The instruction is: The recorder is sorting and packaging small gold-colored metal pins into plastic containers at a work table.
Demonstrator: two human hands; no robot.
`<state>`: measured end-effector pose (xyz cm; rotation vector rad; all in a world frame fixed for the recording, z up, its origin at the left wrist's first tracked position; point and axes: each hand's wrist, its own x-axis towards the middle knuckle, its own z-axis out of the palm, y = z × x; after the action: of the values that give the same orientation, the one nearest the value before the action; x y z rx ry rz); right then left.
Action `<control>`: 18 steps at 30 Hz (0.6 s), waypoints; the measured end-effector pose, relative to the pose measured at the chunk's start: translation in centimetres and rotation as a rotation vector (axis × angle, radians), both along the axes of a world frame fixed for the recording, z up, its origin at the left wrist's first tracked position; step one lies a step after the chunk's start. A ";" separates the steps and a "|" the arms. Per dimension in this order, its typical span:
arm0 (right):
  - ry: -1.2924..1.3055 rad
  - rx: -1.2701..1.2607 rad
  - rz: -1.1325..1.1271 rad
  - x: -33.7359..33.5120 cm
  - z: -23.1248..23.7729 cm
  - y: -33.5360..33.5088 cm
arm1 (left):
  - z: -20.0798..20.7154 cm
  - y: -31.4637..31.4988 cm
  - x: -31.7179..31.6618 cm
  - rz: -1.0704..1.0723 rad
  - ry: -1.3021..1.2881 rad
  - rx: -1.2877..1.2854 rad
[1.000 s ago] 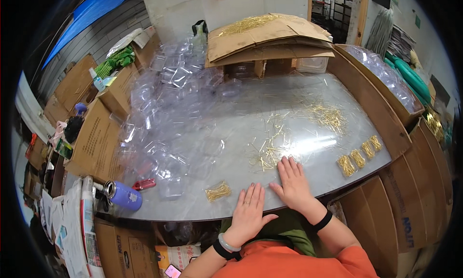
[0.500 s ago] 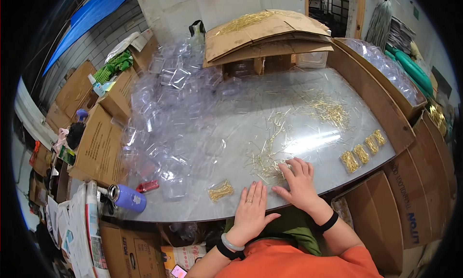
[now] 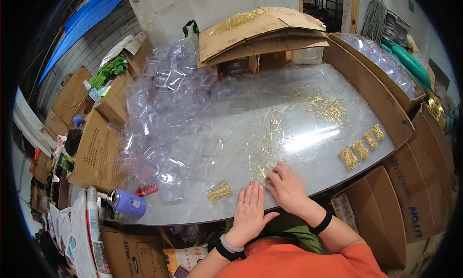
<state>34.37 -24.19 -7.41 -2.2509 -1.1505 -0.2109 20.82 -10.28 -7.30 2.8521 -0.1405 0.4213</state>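
Note:
Flat on the table's near edge lies my left hand [image 3: 249, 213], its fingers stretched out and nothing in it. Just left of it is a small clear pack [image 3: 219, 192] filled with gold wire pieces. My right hand [image 3: 286, 187] is beside it, fingers bent down at the near end of a loose trail of thin gold wire pieces [image 3: 274, 128]. Its fingertips are partly hidden and slightly blurred, so whether they grip any wire does not show. A larger heap of gold wire pieces [image 3: 328, 109] lies farther back to the right.
Several filled packs [image 3: 360, 149] line the right edge. Clear plastic boxes [image 3: 169, 94] are piled across the left side. A purple bottle [image 3: 129, 201] lies near a red object [image 3: 146, 189] at front left. Cardboard [image 3: 260, 34] covers the back; a cardboard wall [image 3: 376, 94] borders the right.
My right hand has moved slightly left and its spread fingers have bent down onto the near wire pieces. My left hand has stayed almost in place.

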 end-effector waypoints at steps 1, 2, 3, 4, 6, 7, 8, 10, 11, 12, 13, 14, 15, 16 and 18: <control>0.009 0.027 0.047 -0.1 -0.1 0.1 | -0.1 0.1 0.0 0.007 0.003 0.010; 0.019 0.054 0.094 -0.2 -0.1 0.1 | -0.2 0.1 0.1 0.013 0.007 0.019; 0.127 0.154 0.096 -0.1 0.1 -0.1 | -0.4 0.2 0.1 0.016 0.008 0.020; 0.235 0.251 0.096 0.2 0.5 -0.6 | -0.6 0.3 0.1 0.017 0.008 0.019; 0.160 0.300 -0.002 1.3 0.6 -1.9 | -0.7 0.3 0.1 0.025 0.014 0.003; 0.109 0.244 -0.071 1.5 0.9 -2.9 | -0.6 0.2 0.3 0.027 0.018 -0.010; 0.060 0.190 -0.133 1.6 1.3 -3.8 | -0.5 0.2 0.4 0.036 0.023 -0.020; -0.067 0.115 -0.242 1.2 1.2 -4.0 | 0.1 -0.3 1.0 0.069 0.038 -0.062; -0.073 0.093 -0.238 0.7 1.2 -3.7 | 0.3 -0.6 1.5 0.082 0.044 -0.084; -0.078 0.071 -0.234 0.1 1.2 -3.1 | 0.3 -0.8 1.9 0.080 0.034 -0.086; -0.086 0.049 -0.229 -0.4 1.3 -2.5 | 0.2 -0.8 2.5 0.078 0.020 -0.087; -0.104 0.048 -0.198 -0.8 1.0 -1.9 | 0.1 -0.8 2.9 0.076 0.007 -0.089; -0.078 0.066 -0.133 -1.2 0.9 -1.6 | -0.1 -0.8 3.1 0.082 0.021 -0.075; -0.030 0.097 -0.102 -1.2 0.8 -1.7 | -0.2 -0.7 3.3 0.090 0.034 -0.058; 0.039 0.146 -0.093 -0.9 0.9 -2.1 | -0.1 -0.7 3.5 0.115 0.027 -0.032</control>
<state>33.46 -26.28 -6.55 -2.1721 -0.9791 -0.2780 24.34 -10.95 -7.40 2.8426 0.0354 0.4032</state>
